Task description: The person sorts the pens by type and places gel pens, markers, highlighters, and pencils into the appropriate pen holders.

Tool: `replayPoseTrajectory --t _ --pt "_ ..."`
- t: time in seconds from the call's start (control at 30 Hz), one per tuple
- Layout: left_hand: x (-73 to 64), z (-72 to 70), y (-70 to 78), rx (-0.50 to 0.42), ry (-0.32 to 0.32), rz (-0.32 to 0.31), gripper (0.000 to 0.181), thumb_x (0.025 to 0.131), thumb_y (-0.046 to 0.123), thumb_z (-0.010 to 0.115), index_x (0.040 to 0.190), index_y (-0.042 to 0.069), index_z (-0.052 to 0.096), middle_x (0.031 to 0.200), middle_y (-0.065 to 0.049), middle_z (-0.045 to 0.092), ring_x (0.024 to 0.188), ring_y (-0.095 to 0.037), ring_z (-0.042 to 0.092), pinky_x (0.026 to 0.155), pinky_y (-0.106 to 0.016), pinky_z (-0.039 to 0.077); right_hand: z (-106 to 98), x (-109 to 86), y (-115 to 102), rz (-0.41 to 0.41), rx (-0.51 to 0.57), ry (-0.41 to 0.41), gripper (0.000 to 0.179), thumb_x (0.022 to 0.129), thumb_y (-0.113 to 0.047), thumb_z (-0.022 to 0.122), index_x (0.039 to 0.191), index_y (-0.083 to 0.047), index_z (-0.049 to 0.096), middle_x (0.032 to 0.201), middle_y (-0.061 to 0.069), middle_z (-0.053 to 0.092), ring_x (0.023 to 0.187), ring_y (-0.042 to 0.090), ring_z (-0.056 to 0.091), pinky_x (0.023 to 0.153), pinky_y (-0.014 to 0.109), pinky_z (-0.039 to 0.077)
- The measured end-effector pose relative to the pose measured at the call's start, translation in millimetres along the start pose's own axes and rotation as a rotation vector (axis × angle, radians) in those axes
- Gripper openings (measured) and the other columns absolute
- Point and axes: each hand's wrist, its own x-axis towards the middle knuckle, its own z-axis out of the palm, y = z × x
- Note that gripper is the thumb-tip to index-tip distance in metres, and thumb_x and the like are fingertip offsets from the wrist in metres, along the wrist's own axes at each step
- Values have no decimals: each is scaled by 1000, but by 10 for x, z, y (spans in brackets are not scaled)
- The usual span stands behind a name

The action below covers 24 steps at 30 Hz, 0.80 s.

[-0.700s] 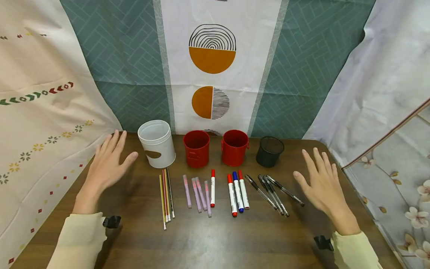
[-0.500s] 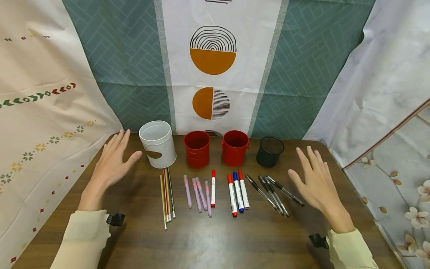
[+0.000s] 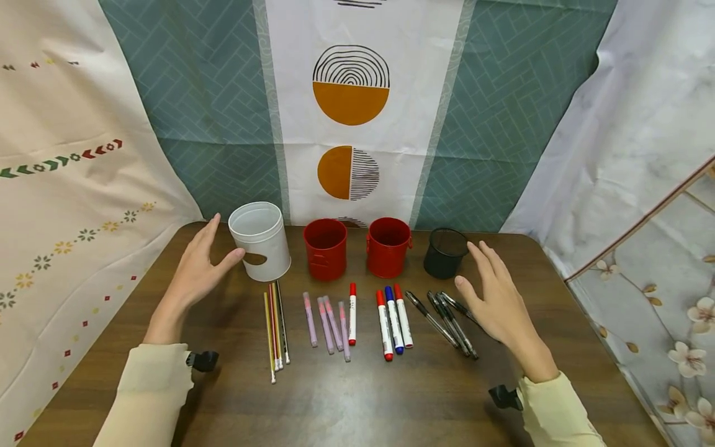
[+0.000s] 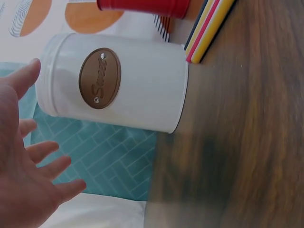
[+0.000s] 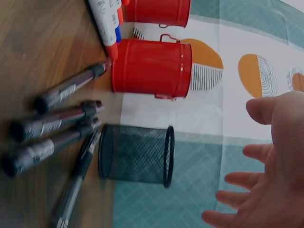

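Left hand (image 3: 195,273) and right hand (image 3: 497,298) are wide and empty, the left beside the white tin (image 3: 270,245), the right by the mesh cup (image 3: 441,264) and pens (image 3: 457,325). A hurried inward sweep could tip tin or cup, or set the pens rolling. Since the earlier frame both hands have moved inward, the right now hiding part of one pen

From head height we look forward and down; nearer wrist views share its white canister (image 4: 133,85), left, and black mesh cup (image 5: 137,154), right.
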Motion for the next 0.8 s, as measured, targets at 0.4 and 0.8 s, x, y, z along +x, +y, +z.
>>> replayPoseTrajectory --t 0.4,0.8 --pt "94 85 -48 -184 -38 -59 102 100 42 73 172 29 3 175 -20 19 157 -50 24 117 -77 25 151 115 -231 -66 132 -15 67 110 -33 60 168 -13 32 171 17 31 157 44 29 118 74 29" --pt "134 186 -196 -422 -63 -114 101 101 30 74 173 30 3 174 -19 20 159 -48 20 121 -76 21 377 214 -502 -109 279 -47 61 109 -24 62 164 -13 39 165 13 41 144 40 47 113 61 46"
